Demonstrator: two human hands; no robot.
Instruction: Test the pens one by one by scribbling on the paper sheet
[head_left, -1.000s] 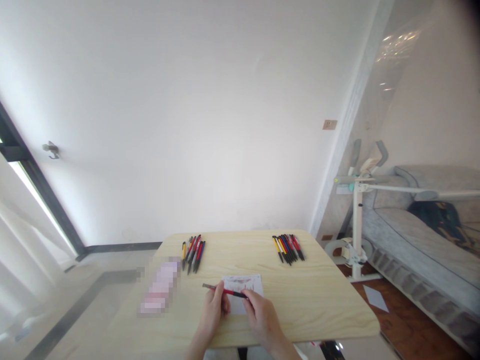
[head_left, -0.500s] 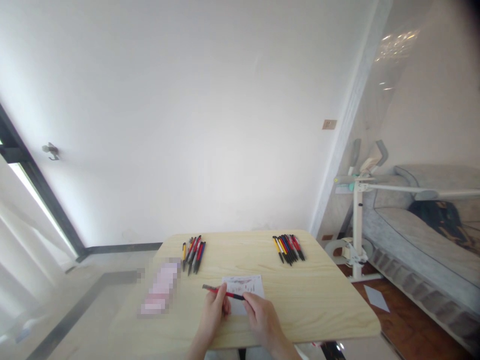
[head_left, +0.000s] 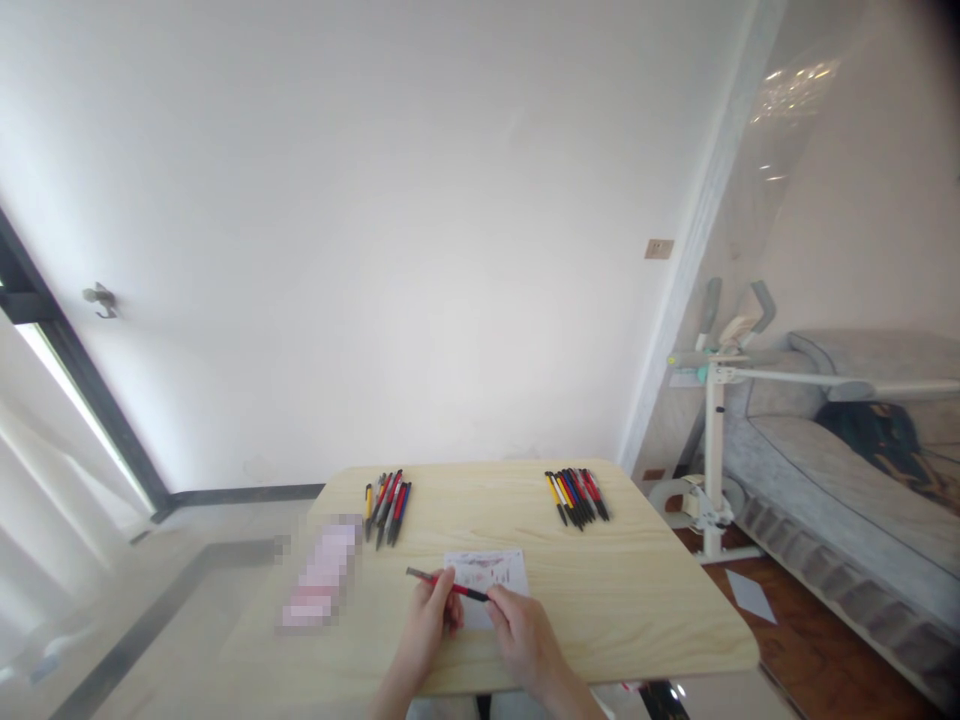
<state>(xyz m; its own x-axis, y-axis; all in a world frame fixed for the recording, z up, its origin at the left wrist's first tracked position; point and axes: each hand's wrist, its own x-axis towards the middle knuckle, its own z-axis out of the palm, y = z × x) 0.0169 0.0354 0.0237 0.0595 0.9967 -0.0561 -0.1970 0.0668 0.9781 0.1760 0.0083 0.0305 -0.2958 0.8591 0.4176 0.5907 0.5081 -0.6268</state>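
A red pen (head_left: 466,591) with black ends is held crosswise between my two hands near the front of the table. My left hand (head_left: 436,606) is closed around its middle, thumb on top. At the pen's right, black end, the fingers of my right hand (head_left: 521,625) are pinched. Beneath the pen lies a white sheet of paper (head_left: 513,573) with dark and reddish marks, partly covered by my hands.
On the light wooden table (head_left: 615,610), several pens (head_left: 390,508) lie at the back left and another group of pens (head_left: 576,498) at the back right. A blurred pink item (head_left: 322,575) is at the left edge. An exercise machine (head_left: 716,430) stands beyond the table's right side.
Almost nothing differs; the pen and both hands have stayed in nearly the same place over the paper.
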